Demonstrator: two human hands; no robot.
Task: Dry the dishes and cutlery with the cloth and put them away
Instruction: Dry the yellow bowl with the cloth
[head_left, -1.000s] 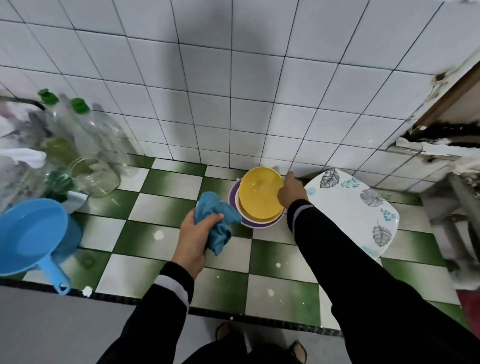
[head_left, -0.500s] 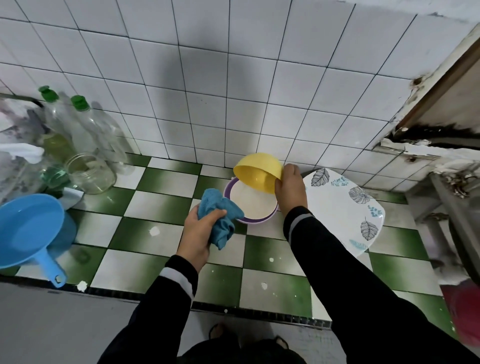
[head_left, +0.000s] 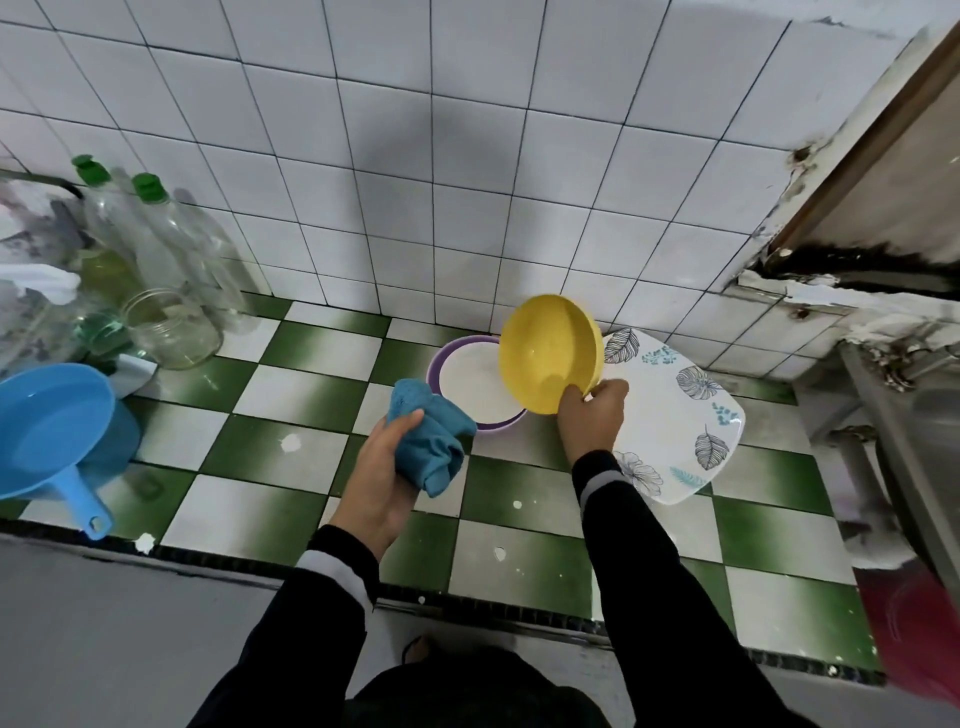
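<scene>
— What do we find different now?
— The yellow bowl (head_left: 545, 353) no longer sits nested in the purple bowl (head_left: 442, 359). Our right hand (head_left: 592, 415) holds it up by the rim.
— And its tilt?
— Half a second ago we saw its underside, and now its hollow faces us. The purple bowl's white inside lies uncovered.

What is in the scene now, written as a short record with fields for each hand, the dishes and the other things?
left hand: grips the bunched blue cloth above the counter
right hand: holds the yellow bowl by its rim, tilted in the air, inside toward the camera
purple bowl: stands on the counter, white inside, partly behind the yellow bowl
leaf plate: lies on the counter, right of the bowls
other things: blue scoop, glass jar, green-capped bottles, all at the left
</scene>
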